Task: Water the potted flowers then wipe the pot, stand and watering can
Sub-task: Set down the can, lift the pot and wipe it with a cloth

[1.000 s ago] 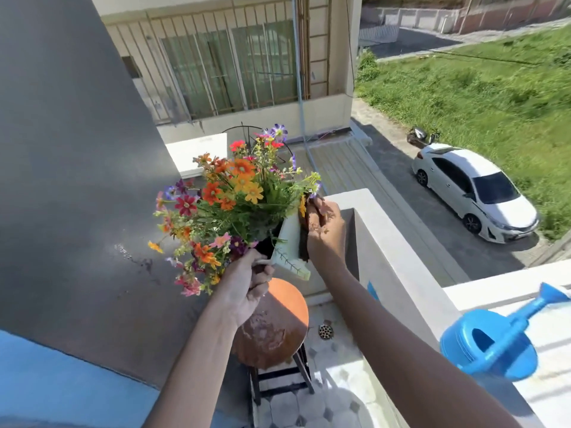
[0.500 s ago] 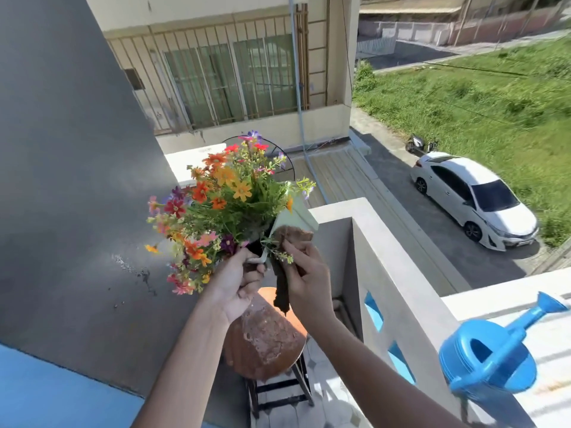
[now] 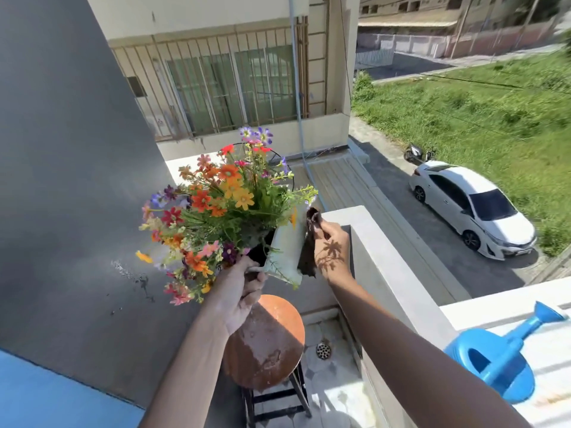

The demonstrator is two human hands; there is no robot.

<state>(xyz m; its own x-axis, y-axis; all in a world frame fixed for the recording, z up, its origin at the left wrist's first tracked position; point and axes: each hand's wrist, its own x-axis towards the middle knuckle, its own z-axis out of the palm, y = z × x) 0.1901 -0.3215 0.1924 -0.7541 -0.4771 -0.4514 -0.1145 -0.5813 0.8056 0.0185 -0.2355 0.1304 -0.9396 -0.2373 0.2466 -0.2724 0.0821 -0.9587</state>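
White pot (image 3: 285,253), tilted and raised in the air above the stand (image 3: 267,341), is seen in the head view. It is gripped at its lower rim by the left hand (image 3: 238,291), fingers curled round the edge. Flowers (image 3: 216,208) in orange, red, pink and purple are seen leaning out of the pot toward the grey wall (image 3: 68,180). A dark cloth (image 3: 310,242) is pinched between thumb and fingers of the right hand (image 3: 332,251) and is pressed against the pot's right side; a flower-shaped shadow is noted on the back of that hand. The stand is a round orange-brown stool seat with wet patches, on dark legs, directly below the pot and not touching it. A floor drain (image 3: 323,350) is seen just beside the stand on the tiled floor. The blue watering can (image 3: 497,362) is set on the white parapet ledge (image 3: 401,273) at lower right, well apart from the pot, spout pointing up and right. A white car (image 3: 472,208) is parked on the street below.
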